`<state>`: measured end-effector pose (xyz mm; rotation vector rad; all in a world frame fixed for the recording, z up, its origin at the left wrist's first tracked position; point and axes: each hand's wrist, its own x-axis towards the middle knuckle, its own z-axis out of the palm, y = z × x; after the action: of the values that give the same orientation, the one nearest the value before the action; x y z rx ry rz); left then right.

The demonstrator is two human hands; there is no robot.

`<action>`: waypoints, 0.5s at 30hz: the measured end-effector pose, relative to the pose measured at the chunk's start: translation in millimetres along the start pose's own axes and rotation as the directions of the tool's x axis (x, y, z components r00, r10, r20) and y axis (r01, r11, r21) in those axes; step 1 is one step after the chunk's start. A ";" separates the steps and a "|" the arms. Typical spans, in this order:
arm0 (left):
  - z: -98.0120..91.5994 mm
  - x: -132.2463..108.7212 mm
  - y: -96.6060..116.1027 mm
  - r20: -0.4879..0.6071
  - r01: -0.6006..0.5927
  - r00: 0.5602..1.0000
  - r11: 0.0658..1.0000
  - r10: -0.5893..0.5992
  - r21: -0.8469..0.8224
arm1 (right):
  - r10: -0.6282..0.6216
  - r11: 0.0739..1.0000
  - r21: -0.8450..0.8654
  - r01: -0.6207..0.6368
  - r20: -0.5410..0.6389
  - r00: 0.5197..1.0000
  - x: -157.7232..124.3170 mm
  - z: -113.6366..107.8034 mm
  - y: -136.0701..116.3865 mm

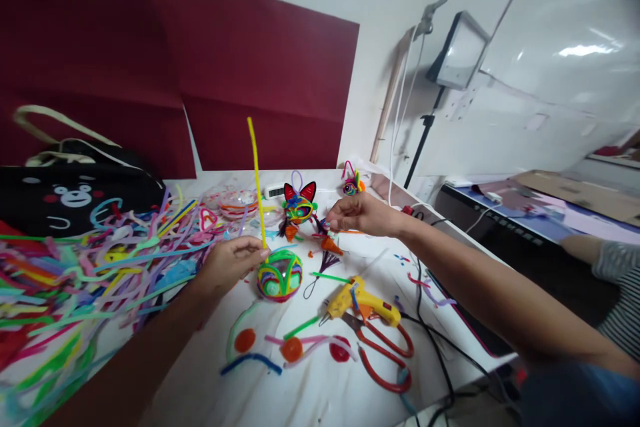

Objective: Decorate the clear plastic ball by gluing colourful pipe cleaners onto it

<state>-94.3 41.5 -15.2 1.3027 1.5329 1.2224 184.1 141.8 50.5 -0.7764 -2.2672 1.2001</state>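
Note:
My left hand [231,263] is pinched shut on the lower end of a yellow pipe cleaner [257,177] that stands upright above the table. Just to its right sits a multicoloured woven ball [280,274]. My right hand [356,214] reaches across the white table [320,393], fingers closed at a small dark and orange piece [327,240] next to a colourful pipe-cleaner figure with red and black ears [299,205]. What the fingers hold is too small to name.
A big heap of loose coloured pipe cleaners [75,280] covers the left side, behind it a black bear-face bag [75,193]. A yellow glue gun [363,301], red scissors [385,357], black cables [435,347] and small felt pieces lie near the front. Another person's arm [600,257] is at far right.

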 end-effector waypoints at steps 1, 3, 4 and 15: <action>1.7 0.8 0.6 0.000 0.001 1.000 1.000 -0.001 0.004 | -0.001 1.000 0.004 0.001 0.005 1.000 -1.0 1.1 2.2; 3.1 3.4 0.4 -0.002 0.004 1.000 1.000 -0.004 0.009 | -0.002 1.000 0.016 0.002 0.011 1.000 -2.2 3.6 6.7; 3.1 5.0 -0.3 -0.005 0.007 1.000 1.000 -0.007 0.010 | -0.001 1.000 0.020 0.000 0.013 1.000 -2.4 4.8 8.8; 2.3 14.8 -15.9 0.022 -0.014 1.000 0.999 0.015 -0.031 | 0.051 0.998 0.041 -0.053 0.044 0.998 0.3 13.4 13.8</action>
<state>-98.7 56.3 -30.7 1.3056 1.4861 1.2318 179.2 140.5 31.9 -0.8063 -2.2611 1.2953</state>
